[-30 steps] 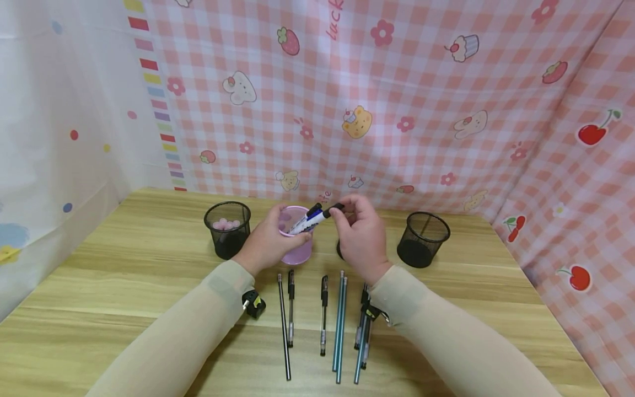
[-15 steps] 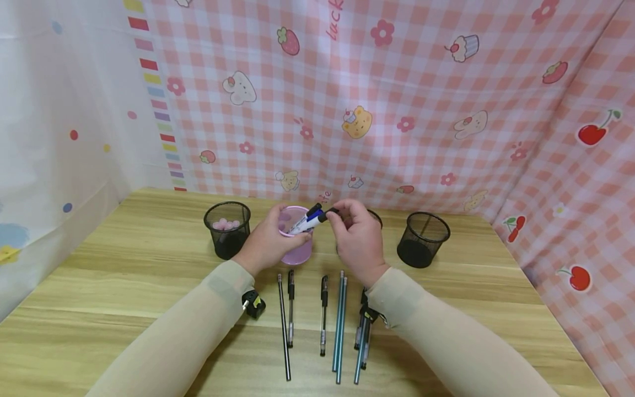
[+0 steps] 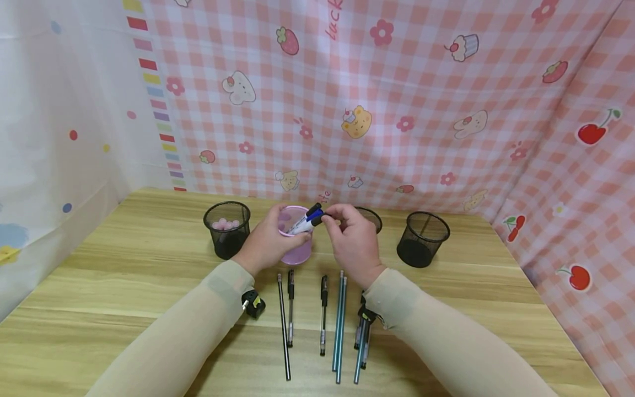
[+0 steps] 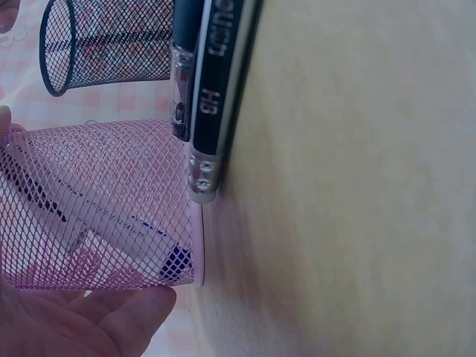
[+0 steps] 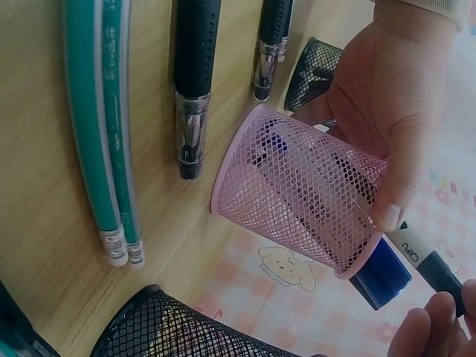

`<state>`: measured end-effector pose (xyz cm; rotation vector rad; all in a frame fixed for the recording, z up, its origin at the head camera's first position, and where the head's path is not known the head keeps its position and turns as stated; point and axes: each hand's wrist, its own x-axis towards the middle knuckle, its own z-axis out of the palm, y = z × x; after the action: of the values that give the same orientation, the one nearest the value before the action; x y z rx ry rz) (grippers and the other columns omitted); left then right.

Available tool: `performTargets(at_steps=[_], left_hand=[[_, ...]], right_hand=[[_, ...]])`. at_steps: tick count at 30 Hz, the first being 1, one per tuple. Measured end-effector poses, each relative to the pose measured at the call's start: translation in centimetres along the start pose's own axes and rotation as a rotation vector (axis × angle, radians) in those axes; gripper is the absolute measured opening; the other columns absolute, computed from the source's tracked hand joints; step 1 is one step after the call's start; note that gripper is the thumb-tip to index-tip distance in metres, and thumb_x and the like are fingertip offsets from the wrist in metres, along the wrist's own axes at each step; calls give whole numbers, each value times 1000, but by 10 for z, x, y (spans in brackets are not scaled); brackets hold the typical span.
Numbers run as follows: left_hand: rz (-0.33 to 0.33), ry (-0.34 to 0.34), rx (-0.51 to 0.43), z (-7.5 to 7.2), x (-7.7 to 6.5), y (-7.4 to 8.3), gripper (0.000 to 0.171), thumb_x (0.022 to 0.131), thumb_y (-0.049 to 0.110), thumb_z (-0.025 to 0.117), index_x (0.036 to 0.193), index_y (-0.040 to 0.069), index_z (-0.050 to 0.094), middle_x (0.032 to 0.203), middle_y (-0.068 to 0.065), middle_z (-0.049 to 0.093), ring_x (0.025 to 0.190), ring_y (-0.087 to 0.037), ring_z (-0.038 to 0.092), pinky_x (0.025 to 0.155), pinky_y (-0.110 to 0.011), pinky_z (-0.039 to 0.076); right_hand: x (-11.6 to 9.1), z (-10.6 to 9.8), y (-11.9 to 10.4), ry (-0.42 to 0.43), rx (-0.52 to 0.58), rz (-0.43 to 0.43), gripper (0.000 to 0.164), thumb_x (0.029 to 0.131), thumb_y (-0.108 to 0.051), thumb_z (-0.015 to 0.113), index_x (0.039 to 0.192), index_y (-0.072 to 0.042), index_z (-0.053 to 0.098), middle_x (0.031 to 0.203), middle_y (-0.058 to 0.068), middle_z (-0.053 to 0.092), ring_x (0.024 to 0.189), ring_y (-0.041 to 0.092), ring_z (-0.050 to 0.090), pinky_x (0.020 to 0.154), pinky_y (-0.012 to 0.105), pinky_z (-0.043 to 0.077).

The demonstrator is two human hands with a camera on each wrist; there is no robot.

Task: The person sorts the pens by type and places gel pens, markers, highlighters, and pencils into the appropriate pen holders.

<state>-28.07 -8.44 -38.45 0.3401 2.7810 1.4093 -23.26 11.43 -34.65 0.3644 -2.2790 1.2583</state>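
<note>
My left hand (image 3: pixel 263 242) grips the pink mesh pen holder (image 3: pixel 297 255), thumb along its near side by the rim. White markers lean inside it with their capped ends over the rim; one has a blue cap (image 5: pixel 383 275). My right hand (image 3: pixel 354 240) pinches the black cap end of a whiteboard marker (image 5: pixel 416 249), whose white body slants down into the holder. In the left wrist view, white barrels show through the pink mesh (image 4: pixel 111 201), and the left fingers lie along the holder's side.
A black mesh holder (image 3: pixel 228 253) with pink balls stands left. Another black holder (image 3: pixel 376 219) is partly hidden behind my right hand; a third (image 3: pixel 415 253) stands right. In front lie a dark pencil (image 3: pixel 284 331), black pens (image 3: pixel 324 314) and teal pencils (image 3: pixel 340 331).
My right hand has moved left and slightly down, bringing the black-capped marker deeper into the pink holder. More of the black holder behind that hand shows. My left hand has stayed in place.
</note>
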Motion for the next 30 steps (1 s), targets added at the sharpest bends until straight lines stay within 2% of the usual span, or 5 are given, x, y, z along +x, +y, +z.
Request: performTargets(at_steps=[20, 30], left_hand=[[10, -1, -1, -1, 0, 0, 99, 88, 59, 78, 162, 13, 30, 143, -20, 60, 121, -35, 67, 100, -53, 56], [9, 0, -3, 0, 1, -1, 100, 87, 62, 77, 161, 15, 31, 145, -19, 60, 123, -36, 66, 102, -55, 56]], right_hand=[[2, 3, -1, -57, -41, 36, 11, 104, -20, 69, 109, -12, 75, 98, 2, 80, 66, 14, 58, 52, 24, 42], [4, 3, -5, -89, -78, 55, 10, 102, -19, 71, 109, -13, 75, 108, 4, 79, 62, 12, 57, 48, 25, 42]])
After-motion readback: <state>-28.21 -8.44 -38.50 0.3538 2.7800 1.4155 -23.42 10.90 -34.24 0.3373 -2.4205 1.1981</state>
